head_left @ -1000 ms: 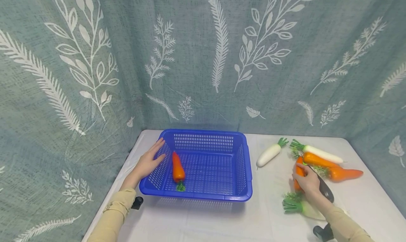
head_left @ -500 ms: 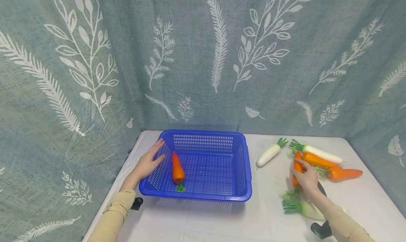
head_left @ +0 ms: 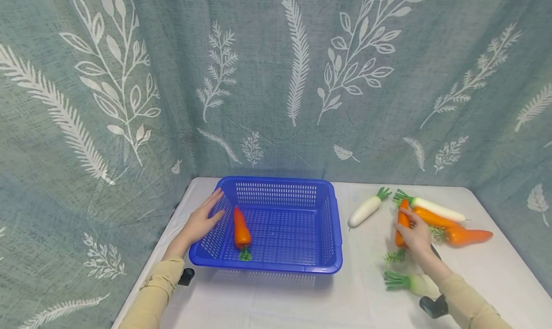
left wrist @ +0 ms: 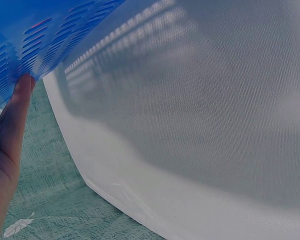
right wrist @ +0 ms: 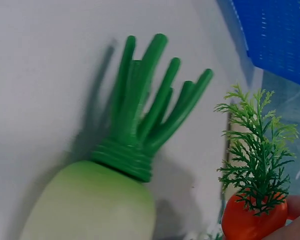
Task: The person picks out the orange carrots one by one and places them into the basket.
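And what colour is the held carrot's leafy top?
Green leafy top, clearest in the right wrist view.

On a white table (head_left: 366, 295), a blue rectangular plastic basket (head_left: 267, 267) is standing left, a tapered orange carrot (head_left: 242, 228) lying inside. Right of it, a stubby white radish (head_left: 364, 212) is lying; farther right, a long white radish (head_left: 437, 209) is lying behind two plump orange carrots (head_left: 467, 236). Left of these, the right hand (head_left: 415, 235) is holding a slender orange carrot (head_left: 403, 222); a pale green-topped radish (head_left: 423, 285) is lying nearer.
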Motion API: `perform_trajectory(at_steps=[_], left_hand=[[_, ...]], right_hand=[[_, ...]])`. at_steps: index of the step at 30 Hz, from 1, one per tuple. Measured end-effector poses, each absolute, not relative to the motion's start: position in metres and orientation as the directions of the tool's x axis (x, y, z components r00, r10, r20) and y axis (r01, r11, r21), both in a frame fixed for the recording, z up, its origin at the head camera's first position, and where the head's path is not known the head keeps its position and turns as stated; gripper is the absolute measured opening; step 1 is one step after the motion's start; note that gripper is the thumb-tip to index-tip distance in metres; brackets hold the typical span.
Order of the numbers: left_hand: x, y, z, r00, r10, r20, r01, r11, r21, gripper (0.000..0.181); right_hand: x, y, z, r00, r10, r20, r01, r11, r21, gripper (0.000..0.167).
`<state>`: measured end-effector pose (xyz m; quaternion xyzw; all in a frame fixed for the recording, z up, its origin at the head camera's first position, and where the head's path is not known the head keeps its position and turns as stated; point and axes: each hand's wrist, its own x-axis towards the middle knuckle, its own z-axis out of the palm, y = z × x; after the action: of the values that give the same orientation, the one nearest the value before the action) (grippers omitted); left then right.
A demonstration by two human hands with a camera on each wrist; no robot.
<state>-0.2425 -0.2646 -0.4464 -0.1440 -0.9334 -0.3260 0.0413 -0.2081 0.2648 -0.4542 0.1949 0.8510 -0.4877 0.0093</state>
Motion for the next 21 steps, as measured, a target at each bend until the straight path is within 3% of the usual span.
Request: perform_trajectory(at_steps=[21], left_hand=[[-0.243, -0.265, -0.448, -0.957, 0.238, 0.164, 0.288, 0.741, 0.606, 0.055]], right_hand=[[-0.207, 0.257, -0.435, -0.937, 0.272, -0.218, 0.317, 0.404, -0.858, 0.059]])
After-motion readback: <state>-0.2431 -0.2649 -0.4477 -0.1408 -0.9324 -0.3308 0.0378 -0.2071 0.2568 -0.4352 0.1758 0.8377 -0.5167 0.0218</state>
